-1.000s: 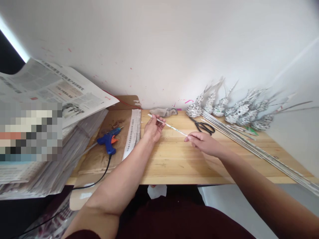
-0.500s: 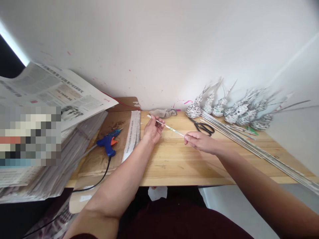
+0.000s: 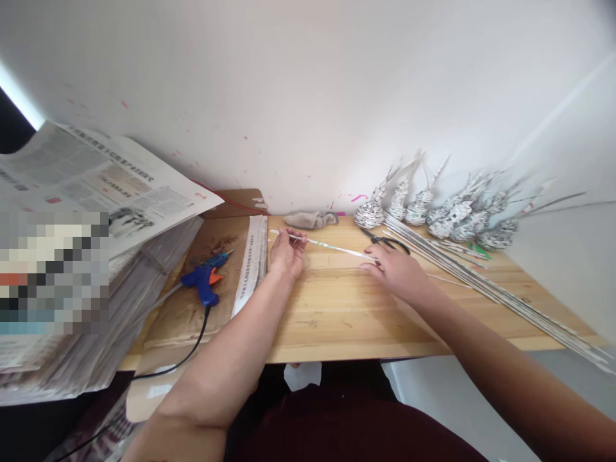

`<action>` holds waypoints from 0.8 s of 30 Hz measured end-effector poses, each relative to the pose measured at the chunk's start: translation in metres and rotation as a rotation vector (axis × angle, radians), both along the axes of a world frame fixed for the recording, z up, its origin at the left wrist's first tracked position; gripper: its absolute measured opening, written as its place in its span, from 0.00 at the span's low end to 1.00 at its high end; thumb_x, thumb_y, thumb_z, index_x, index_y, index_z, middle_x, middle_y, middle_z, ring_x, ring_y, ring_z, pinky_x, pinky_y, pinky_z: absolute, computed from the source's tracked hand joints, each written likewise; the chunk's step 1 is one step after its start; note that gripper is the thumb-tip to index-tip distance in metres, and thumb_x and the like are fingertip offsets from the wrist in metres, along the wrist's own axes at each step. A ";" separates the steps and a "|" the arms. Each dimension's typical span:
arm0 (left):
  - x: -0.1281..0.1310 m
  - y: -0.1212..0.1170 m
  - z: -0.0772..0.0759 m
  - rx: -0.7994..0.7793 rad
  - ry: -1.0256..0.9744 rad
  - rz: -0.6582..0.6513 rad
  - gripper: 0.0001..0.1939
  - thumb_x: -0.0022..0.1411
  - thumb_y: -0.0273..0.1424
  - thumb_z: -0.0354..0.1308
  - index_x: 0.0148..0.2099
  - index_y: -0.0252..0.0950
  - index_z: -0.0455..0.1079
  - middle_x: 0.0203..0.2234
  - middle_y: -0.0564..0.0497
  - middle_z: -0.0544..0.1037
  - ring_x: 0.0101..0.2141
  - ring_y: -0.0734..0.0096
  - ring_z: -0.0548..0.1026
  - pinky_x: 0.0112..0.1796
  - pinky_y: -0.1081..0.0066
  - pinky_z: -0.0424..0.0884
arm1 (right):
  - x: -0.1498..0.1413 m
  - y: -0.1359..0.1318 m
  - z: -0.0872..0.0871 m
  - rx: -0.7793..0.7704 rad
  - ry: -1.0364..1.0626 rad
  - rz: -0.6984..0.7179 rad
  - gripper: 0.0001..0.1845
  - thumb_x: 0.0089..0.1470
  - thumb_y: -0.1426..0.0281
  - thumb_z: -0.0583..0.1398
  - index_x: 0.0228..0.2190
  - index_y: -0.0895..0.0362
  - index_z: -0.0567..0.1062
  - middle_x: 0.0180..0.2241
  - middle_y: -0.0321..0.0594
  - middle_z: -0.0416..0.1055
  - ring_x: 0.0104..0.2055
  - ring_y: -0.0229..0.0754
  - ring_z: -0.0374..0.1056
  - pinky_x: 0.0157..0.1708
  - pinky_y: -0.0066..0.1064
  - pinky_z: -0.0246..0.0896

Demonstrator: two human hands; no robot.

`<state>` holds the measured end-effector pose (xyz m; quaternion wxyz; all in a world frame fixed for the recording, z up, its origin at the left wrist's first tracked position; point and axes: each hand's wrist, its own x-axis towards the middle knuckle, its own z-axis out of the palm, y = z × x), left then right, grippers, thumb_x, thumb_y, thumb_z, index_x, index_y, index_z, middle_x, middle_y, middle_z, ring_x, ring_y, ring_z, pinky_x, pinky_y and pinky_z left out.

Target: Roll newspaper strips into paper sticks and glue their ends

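Observation:
A thin rolled paper tube (image 3: 332, 247), white with green marks, spans the gap between my hands above the table. My left hand (image 3: 289, 252) pinches it near its left end, which sticks out past the fingertips. Around its right part, my right hand (image 3: 392, 269) is closed with thumb and fingers. Past the right wrist a thin pale length (image 3: 450, 280) shows roughly in line with the tube; my hand hides whether they join. Black-handled scissors (image 3: 387, 241) lie just behind my right hand, partly covered by it.
Several woven paper gourd shapes (image 3: 369, 213) stand along the wall, beside a bundle of long paper tubes (image 3: 481, 285). A grey cloth (image 3: 310, 220) lies at the back. Leftward are newspaper strips (image 3: 249, 266), a blue glue gun (image 3: 202, 282) on cardboard, and stacked newspapers (image 3: 139, 308).
My right hand has moved slightly right along the tube, so more of it shows between the hands. My left hand has shifted a little left. A pale length now shows past the right wrist.

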<state>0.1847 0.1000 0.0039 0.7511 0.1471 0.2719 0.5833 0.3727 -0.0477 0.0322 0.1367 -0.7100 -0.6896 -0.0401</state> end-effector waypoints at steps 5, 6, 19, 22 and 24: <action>0.000 0.004 -0.003 -0.020 0.011 -0.006 0.16 0.66 0.34 0.45 0.29 0.32 0.63 0.20 0.51 0.70 0.25 0.76 0.74 0.29 0.76 0.73 | -0.011 0.001 -0.011 0.028 -0.093 0.012 0.18 0.62 0.63 0.45 0.37 0.58 0.71 0.33 0.45 0.72 0.36 0.44 0.66 0.32 0.30 0.51; 0.000 0.004 -0.004 -0.013 0.010 -0.009 0.16 0.66 0.34 0.45 0.29 0.32 0.63 0.20 0.51 0.70 0.26 0.76 0.74 0.29 0.76 0.73 | -0.010 0.002 -0.010 0.002 -0.049 0.017 0.19 0.62 0.64 0.45 0.36 0.57 0.72 0.32 0.44 0.72 0.35 0.43 0.67 0.31 0.30 0.50; -0.001 0.002 -0.001 -0.029 -0.004 -0.022 0.16 0.66 0.34 0.43 0.29 0.32 0.63 0.19 0.51 0.70 0.25 0.75 0.74 0.26 0.78 0.72 | -0.035 0.029 -0.004 0.059 0.087 0.069 0.16 0.60 0.62 0.49 0.35 0.57 0.72 0.33 0.43 0.73 0.35 0.41 0.67 0.32 0.29 0.51; -0.001 0.002 0.000 -0.032 -0.023 -0.027 0.16 0.66 0.35 0.44 0.29 0.32 0.64 0.19 0.51 0.70 0.25 0.75 0.74 0.26 0.78 0.72 | -0.030 0.034 -0.004 -0.073 0.234 0.089 0.21 0.61 0.61 0.46 0.30 0.56 0.74 0.28 0.39 0.73 0.29 0.39 0.66 0.29 0.28 0.51; -0.001 0.002 -0.001 -0.030 -0.026 -0.038 0.16 0.66 0.35 0.44 0.29 0.32 0.64 0.20 0.51 0.70 0.25 0.74 0.75 0.27 0.77 0.72 | -0.026 0.037 -0.002 -0.182 0.303 0.095 0.22 0.61 0.61 0.46 0.28 0.55 0.74 0.26 0.38 0.73 0.27 0.38 0.66 0.28 0.27 0.51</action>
